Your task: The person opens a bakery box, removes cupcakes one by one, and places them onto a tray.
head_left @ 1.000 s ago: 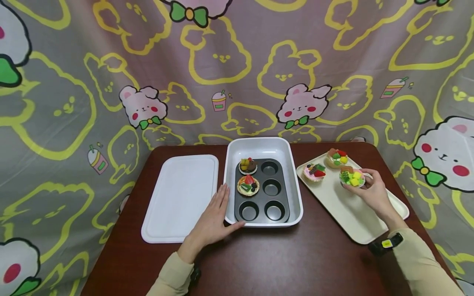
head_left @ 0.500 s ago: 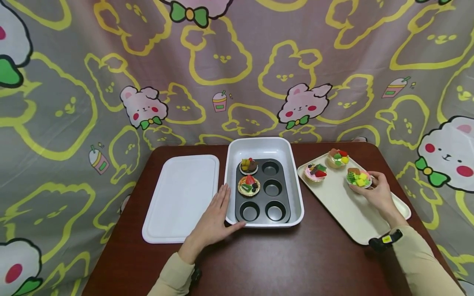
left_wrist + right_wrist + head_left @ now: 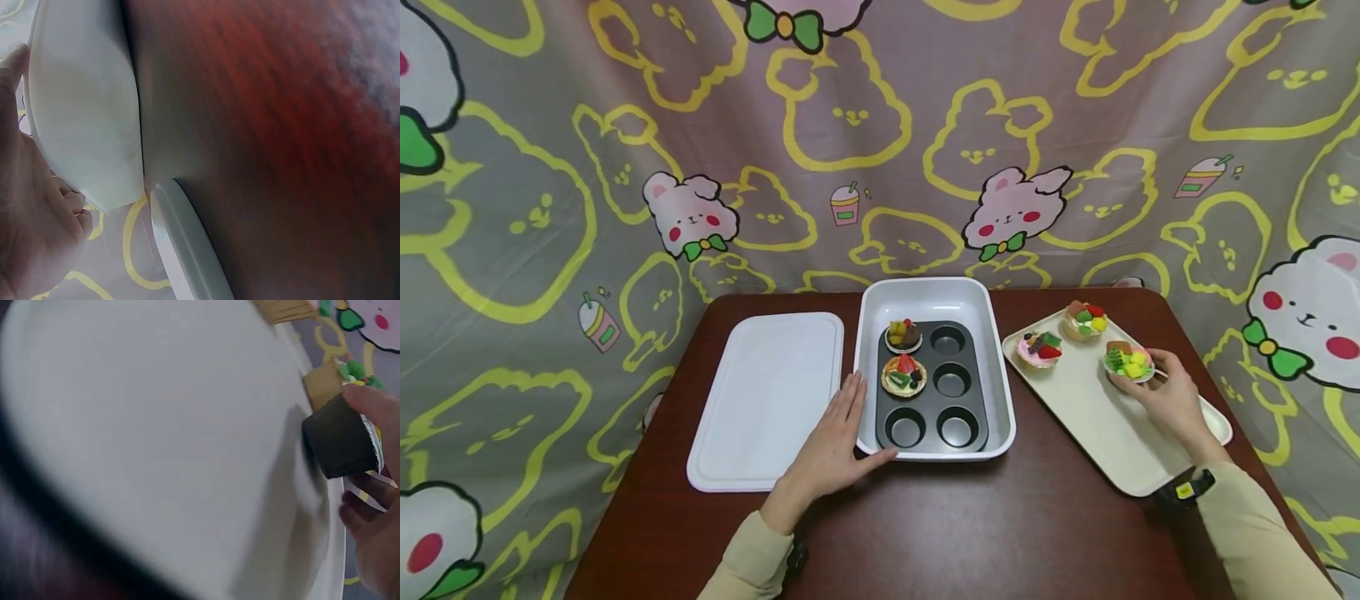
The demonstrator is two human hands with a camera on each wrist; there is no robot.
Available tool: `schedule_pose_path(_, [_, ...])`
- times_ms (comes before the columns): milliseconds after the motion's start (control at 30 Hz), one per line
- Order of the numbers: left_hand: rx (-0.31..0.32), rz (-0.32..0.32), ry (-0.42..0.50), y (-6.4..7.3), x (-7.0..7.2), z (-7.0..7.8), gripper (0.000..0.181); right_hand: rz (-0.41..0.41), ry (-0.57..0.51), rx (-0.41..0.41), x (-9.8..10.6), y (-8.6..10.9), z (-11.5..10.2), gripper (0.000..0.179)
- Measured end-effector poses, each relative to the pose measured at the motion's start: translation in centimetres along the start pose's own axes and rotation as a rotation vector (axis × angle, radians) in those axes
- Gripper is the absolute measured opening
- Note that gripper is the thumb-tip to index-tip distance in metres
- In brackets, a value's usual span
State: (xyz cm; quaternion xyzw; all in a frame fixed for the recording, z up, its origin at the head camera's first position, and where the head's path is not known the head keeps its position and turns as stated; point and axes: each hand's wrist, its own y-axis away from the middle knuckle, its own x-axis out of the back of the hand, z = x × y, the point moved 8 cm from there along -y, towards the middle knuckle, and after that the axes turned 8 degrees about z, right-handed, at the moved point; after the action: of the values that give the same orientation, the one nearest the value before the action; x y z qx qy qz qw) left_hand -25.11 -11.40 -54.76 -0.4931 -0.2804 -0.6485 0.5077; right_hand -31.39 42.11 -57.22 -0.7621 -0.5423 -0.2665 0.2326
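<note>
Beige sleeves [image 3: 1251, 517], black yellow-marked wristband [image 3: 1201, 486]

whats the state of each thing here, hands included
left hand: outstretched, against the white pan
held tart: topping up, contact with the beige tray unclear
right hand: gripping the held tart
white pan: on the table, muffin tin inside
muffin tin: four cups empty, two holding seated tarts
beige tray: lying flat, two tray tarts on it
white board: lying flat

Wrist-view edges crop both hands [image 3: 37, 219] [image 3: 386, 525] (the cream tray [image 3: 169, 425], too, its near rim blurred)
</note>
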Motion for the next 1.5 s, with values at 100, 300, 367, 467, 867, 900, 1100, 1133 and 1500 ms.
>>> schedule_pose_path(100, [-0.004,0.005,-0.005,0.0,0.0,0.0,0.124,-0.001,0.092,0.073,0.1,0.1,-0.2,0.094])
schedule_pose_path(300, [-0.012,0.019,-0.001,0.1,0.2,0.1,0.124,0.065,0.358,0.271,0.3,0.4,-0.9,0.092])
schedule_pose_path(367, [-0.012,0.020,-0.002,0.1,0.1,0.1,0.124,0.074,0.432,0.286,0.3,0.4,-0.8,0.095])
schedule_pose_path(467, [-0.013,0.020,0.000,0.2,0.1,0.2,0.124,0.070,0.482,0.271,0.2,0.5,-0.5,0.098])
schedule_pose_path(867, [0.000,0.005,-0.001,0.4,-0.2,0.2,0.124,0.163,0.369,0.386,0.4,0.9,-5.0,0.107])
schedule_pose_path(900, [0.003,0.001,-0.003,0.4,-0.2,0.2,0.124,0.173,0.356,0.417,0.3,0.9,-6.0,0.106])
schedule_pose_path(1100, [-0.006,0.023,0.011,0.5,0.1,0.3,0.124,0.174,0.269,0.564,-1.7,0.9,-13.0,0.100])
schedule_pose_path(1133, [-0.007,0.025,0.013,0.5,0.1,0.3,0.124,0.162,0.251,0.582,-2.3,0.9,-14.1,0.099])
schedule_pose_path(1500, [-0.032,0.038,0.014,0.0,0.4,0.2,0.124,-0.082,0.257,0.628,-11.1,0.3,-22.9,0.086])
